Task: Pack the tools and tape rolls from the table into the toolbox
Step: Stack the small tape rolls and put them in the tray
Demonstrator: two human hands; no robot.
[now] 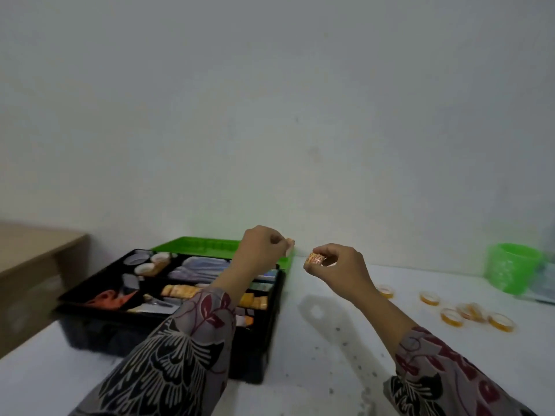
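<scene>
- Left hand: raised above the open black plastic toolbox, fingers curled, pinching a small pale-orange piece; what it is cannot be told.
- Right hand: at 3 o'clock of the left, thumb and fingertips gripping a small orange patterned tape roll in the air.
- Loose amber tape rolls: on the white table, 4 o'clock of the right hand.
- Toolbox: at 8 o'clock, with its green lid laid back.

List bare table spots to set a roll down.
Bare table between the toolbox and the loose tape rolls; also the near strip before the toolbox. Crowded: toolbox compartments, and rolls beside the green basket.
</scene>
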